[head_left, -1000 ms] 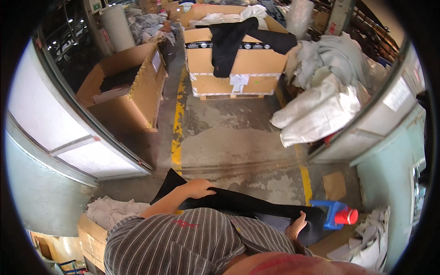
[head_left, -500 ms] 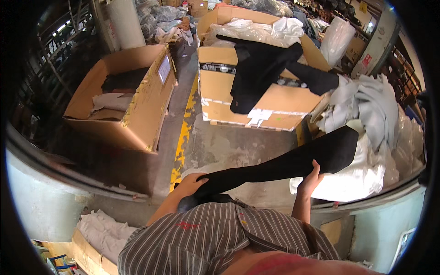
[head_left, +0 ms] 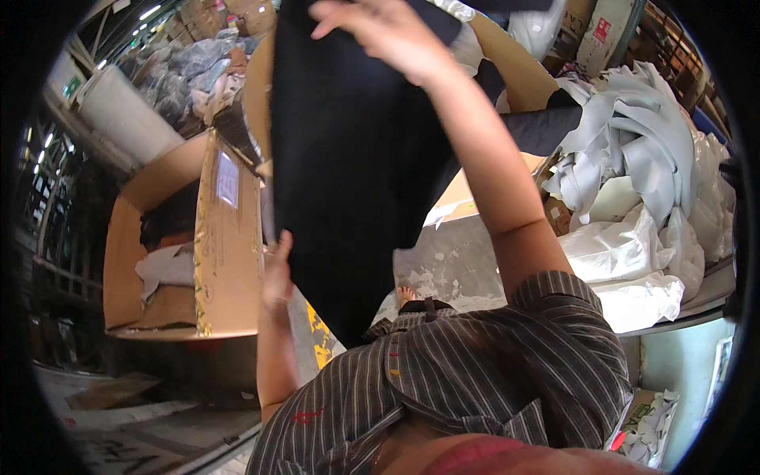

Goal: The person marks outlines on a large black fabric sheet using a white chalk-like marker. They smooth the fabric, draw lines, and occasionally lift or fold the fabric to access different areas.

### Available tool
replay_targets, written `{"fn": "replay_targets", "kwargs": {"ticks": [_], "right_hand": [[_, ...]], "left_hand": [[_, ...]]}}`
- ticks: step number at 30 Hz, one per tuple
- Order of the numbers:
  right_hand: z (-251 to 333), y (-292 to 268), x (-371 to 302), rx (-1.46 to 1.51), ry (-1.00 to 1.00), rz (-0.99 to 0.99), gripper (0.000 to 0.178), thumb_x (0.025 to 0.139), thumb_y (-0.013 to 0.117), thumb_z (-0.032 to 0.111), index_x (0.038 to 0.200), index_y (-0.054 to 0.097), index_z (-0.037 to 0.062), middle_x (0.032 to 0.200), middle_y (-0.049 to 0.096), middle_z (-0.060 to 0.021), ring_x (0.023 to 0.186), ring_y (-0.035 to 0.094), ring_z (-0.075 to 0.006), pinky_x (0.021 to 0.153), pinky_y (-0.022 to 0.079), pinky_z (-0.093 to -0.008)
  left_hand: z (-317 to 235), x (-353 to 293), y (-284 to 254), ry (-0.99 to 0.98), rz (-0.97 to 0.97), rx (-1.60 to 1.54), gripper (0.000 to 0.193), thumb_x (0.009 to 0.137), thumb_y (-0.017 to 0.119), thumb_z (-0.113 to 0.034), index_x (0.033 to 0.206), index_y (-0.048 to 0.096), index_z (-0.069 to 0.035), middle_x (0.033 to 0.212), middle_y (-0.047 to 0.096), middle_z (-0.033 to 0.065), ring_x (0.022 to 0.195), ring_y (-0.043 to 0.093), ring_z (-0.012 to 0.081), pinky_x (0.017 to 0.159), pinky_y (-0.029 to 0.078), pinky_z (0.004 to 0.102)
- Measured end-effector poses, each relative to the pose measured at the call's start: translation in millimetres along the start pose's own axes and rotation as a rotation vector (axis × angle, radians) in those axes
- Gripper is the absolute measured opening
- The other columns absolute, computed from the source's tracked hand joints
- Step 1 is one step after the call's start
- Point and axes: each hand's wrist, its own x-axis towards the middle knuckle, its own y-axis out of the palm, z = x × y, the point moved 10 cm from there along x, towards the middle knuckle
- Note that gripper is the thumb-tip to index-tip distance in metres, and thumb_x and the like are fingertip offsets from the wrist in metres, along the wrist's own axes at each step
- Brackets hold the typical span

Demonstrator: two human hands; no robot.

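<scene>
Head view — a large black fabric garment held up in front of the person.
The right hand grips its top edge and the left hand pinches its lower side — beside an open brown cardboard box.

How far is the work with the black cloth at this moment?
Done: some cloth already lies in the open cardboard box at the left. In hand: the black garment is lifted high, right hand at its top, left hand on its lower edge. Left: a pile of grey-white fabric at the right.
</scene>
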Motion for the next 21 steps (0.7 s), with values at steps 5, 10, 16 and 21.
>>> {"fn": "replay_targets", "kwargs": {"ticks": [5,10,16,21], "right_hand": [[-76.7,-59.9,-39.6,-0.377,0.052,-0.263,0.023,0.093,0.073,0.021,0.104,0.067,0.0017,0.093,0.070,-0.0029,0.081,0.062,-0.0080,0.069,0.048,-0.0221],[-152.7,-203.2,-199.3,-0.947,0.564,-0.800,0.049,0.087,0.079,0.044,0.080,0.057,0.0013,0.066,0.055,-0.0056,0.062,0.055,-0.0137,0.061,0.047,-0.0308],[-212.6,-167.5,-259.8,-0.864,1.074,-0.480,0.110,0.079,0.058,0.082,0.131,0.056,-0.0154,0.121,0.062,-0.0377,0.122,0.059,-0.0426,0.106,0.044,-0.0423],[-175.1,-188.9,-191.8,-0.862,0.985,-0.441,0.046,0.086,0.068,0.035,0.093,0.067,-0.0097,0.078,0.066,-0.0260,0.080,0.067,-0.0371,0.075,0.052,-0.0423]], "left_hand": [[-43.8,140.8,-55.9,0.038,-0.047,0.023,0.070,0.099,0.065,-0.033,0.151,0.035,0.003,0.149,0.046,0.0150,0.135,0.046,0.0251,0.114,0.037,0.0371],[-4.2,196.2,-82.1,-0.054,-0.109,0.165,0.073,0.100,0.062,-0.032,0.153,0.030,0.005,0.156,0.038,0.0163,0.140,0.042,0.0283,0.117,0.033,0.0377],[-7.1,192.5,-86.9,0.087,-0.531,0.866,0.076,0.096,0.066,-0.034,0.150,0.032,0.007,0.151,0.040,0.0274,0.141,0.040,0.0340,0.118,0.030,0.0411],[-116.5,127.5,45.7,1.016,-0.437,0.862,0.048,0.095,0.063,-0.015,0.136,0.049,0.007,0.140,0.051,0.0266,0.132,0.049,0.0406,0.113,0.036,0.0463]]}}
